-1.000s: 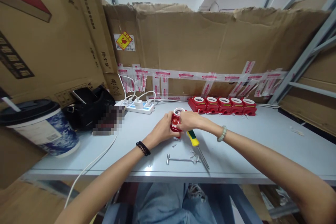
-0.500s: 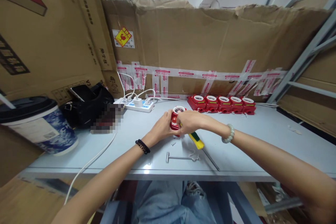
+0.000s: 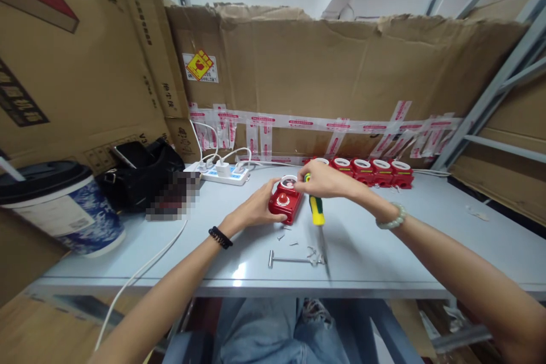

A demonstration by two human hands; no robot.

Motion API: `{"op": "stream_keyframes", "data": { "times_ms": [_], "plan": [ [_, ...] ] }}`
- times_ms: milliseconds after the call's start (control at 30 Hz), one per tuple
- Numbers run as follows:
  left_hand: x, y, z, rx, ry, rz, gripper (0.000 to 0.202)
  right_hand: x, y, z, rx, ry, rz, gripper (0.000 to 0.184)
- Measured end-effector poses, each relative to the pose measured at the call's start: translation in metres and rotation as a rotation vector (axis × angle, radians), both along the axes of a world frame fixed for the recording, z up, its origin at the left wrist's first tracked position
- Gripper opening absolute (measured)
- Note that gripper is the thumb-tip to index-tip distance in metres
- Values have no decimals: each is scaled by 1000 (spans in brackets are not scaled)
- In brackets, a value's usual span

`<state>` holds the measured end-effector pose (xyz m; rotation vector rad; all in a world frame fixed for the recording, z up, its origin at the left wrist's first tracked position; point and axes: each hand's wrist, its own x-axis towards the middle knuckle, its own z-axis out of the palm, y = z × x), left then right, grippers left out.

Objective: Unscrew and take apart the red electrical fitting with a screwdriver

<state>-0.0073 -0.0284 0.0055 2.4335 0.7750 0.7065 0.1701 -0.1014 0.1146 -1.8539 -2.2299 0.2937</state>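
Note:
A small red housing [image 3: 294, 203] with a white ring at its far end and a red knob on its face sits on the table. My left hand [image 3: 256, 205] grips its left side, thumb at the near edge. Just right of the ring is my right hand [image 3: 322, 179], its fingers curled round a yellow-and-green screwdriver [image 3: 317, 211]. The screwdriver's blurred shaft points toward me. Whether my right fingertips also pinch something small cannot be seen. Near the housing lie several small screws [image 3: 280, 237], and closer to me a metal T-handle tool [image 3: 292, 260].
Several similar red housings [image 3: 362, 172] stand in a row at the back. A white power strip [image 3: 226, 173], black bag [image 3: 140, 173] and large paper cup [image 3: 63, 205] occupy the left. Behind the table [image 3: 405, 244] rises a cardboard wall [image 3: 307, 68]; a white cable [image 3: 145, 267] crosses the front edge.
My right hand has moved from over the knob up and to the right, uncovering the housing's face. The screwdriver has swung to point more directly toward me. Another screw shows on the table.

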Motion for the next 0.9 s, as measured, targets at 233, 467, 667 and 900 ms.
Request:
{"op": "stream_keyframes", "data": {
  "times_ms": [233, 467, 667, 900],
  "plan": [
    [-6, 3, 15, 147, 71, -235, 80, 19, 0, 11, 142, 199, -67, 21],
    [4, 15, 4, 392, 124, 22, 66, 20, 2, 5, 197, 185, -78, 21],
    [2, 12, 11, 378, 2, 48, 78, 21, 2, 5, 229, 287, -75, 20],
    [-22, 23, 19, 355, 125, -44, 67, 19, 1, 3, 298, 379, -151, 22]
  ]
}}
